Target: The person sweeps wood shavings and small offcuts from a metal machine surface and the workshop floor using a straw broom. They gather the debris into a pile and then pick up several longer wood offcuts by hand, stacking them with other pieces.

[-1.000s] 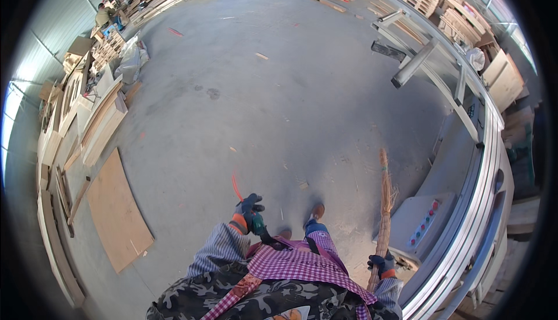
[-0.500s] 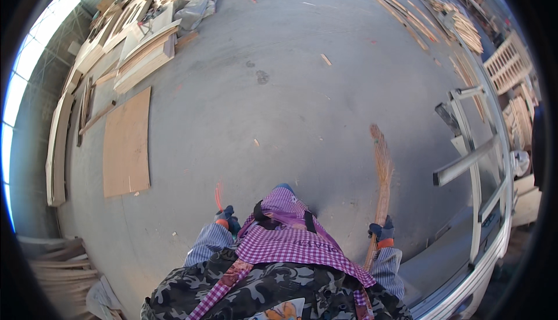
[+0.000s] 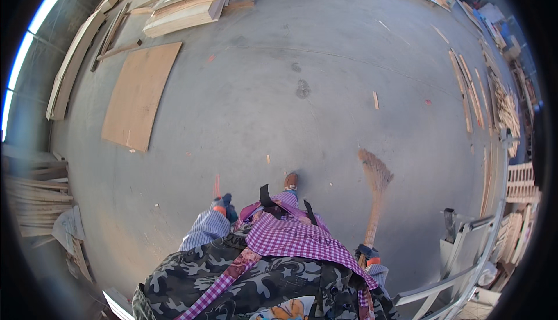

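My right hand (image 3: 367,254), in a dark glove with an orange cuff, is closed around the handle of a straw broom (image 3: 375,183). The broom's fanned bristles point forward, over the grey concrete floor. On the left, my gloved left hand (image 3: 228,206) is closed, and thin red strips (image 3: 217,186) stick out in front of it, moving along with it. Its fingers are partly hidden. A brown shoe (image 3: 291,181) shows ahead of the checked purple apron (image 3: 285,236). Small wood scraps (image 3: 268,159) lie on the floor between the hands.
A flat brown board (image 3: 142,96) lies on the left, near stacked panels (image 3: 189,15). Long wood strips (image 3: 40,195) are piled at the left edge. A metal frame (image 3: 465,256) stands close on the right, with loose slats (image 3: 468,90) beyond it.
The view has turned to the right and a shoe has come into sight. The metal frame now sits lower. My right hand has drawn back closer to the body with the broom.
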`<state>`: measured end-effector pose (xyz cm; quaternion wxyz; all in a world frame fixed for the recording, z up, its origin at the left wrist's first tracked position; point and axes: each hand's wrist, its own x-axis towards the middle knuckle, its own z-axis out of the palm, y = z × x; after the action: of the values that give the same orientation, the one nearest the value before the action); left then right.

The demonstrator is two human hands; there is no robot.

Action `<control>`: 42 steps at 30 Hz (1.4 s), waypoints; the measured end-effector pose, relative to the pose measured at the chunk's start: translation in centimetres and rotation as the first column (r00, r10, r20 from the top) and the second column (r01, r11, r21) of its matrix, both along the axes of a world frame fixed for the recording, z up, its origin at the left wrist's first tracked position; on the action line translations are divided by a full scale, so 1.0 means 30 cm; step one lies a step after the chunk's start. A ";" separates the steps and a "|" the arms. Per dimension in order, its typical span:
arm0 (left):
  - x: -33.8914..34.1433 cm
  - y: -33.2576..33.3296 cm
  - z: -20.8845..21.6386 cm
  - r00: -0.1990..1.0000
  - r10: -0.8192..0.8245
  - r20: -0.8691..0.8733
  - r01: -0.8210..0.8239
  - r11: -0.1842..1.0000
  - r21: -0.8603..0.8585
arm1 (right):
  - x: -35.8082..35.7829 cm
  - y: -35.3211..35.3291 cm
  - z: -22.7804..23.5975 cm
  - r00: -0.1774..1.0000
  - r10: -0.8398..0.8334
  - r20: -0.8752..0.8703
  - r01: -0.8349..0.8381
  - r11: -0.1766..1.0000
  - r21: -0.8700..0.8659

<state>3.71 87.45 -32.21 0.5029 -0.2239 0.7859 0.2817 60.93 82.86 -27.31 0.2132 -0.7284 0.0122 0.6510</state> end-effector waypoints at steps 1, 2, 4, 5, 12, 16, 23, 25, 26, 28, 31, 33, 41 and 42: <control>0.039 0.119 0.026 0.997 -0.059 -0.056 0.063 0.996 0.067 | -0.003 0.055 0.010 0.995 0.082 0.059 -0.076 0.992 -0.097; 0.066 0.235 0.058 0.959 -0.222 -0.178 0.241 0.966 0.095 | -0.008 0.109 0.031 0.980 0.158 0.118 -0.143 0.982 -0.125; 0.106 0.440 0.115 0.946 -0.262 -0.191 0.285 0.953 0.105 | -0.023 0.223 0.087 0.940 0.268 0.213 -0.230 0.956 -0.184; 0.118 0.521 0.136 0.940 -0.284 -0.189 0.304 0.948 0.092 | -0.029 0.288 0.111 0.930 0.283 0.234 -0.243 0.952 -0.186; 0.074 0.554 0.068 0.976 -0.003 -0.216 0.007 1.000 0.018 | -0.051 0.948 0.024 0.625 0.726 0.288 -0.681 0.687 -0.255; 0.075 0.332 -0.004 0.917 0.359 -0.176 -0.385 0.910 -0.151 | -0.230 1.392 -0.094 0.392 0.870 0.300 -0.836 0.472 -0.278; 0.187 0.166 -0.105 0.874 0.480 -0.075 -0.474 0.810 -0.345 | -0.949 2.043 -0.107 -0.475 0.781 0.406 -0.879 -0.401 -0.257; 0.154 0.190 -0.123 0.935 0.349 -0.069 -0.353 0.888 -0.295 | -1.190 2.126 -0.134 -0.449 0.814 0.368 -0.893 -0.426 -0.147; 0.116 0.215 -0.126 0.964 0.253 -0.084 -0.267 0.928 -0.260 | -1.309 2.152 -0.160 -0.417 0.862 0.289 -0.909 -0.397 -0.126; 0.016 0.273 -0.096 0.990 0.019 -0.137 -0.047 0.977 -0.206 | -1.540 2.180 -0.227 -0.576 0.706 0.412 -0.809 -0.567 -0.158; -0.142 0.374 -0.016 0.866 -0.412 -0.284 0.374 0.910 -0.180 | -1.870 2.207 -0.325 -0.584 0.728 0.359 -0.786 -0.618 -0.023; -0.221 0.447 0.065 0.714 -0.610 -0.343 0.552 0.792 -0.260 | -2.076 2.234 -0.370 -0.561 0.741 0.369 -0.789 -0.613 0.032; -0.303 0.498 0.198 0.991 0.002 -0.136 -0.041 0.957 -0.286 | -2.590 2.389 -0.577 -0.467 0.840 0.277 -0.867 -0.496 0.044; -0.320 0.501 0.199 0.951 0.270 -0.151 -0.302 0.913 -0.273 | -2.574 2.420 -0.619 -0.447 0.854 0.267 -0.882 -0.470 0.026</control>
<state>-5.88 102.49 -26.25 0.3733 -0.3926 0.8041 0.2447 -16.30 155.47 -45.88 -0.3536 -0.3949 -0.7039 0.4727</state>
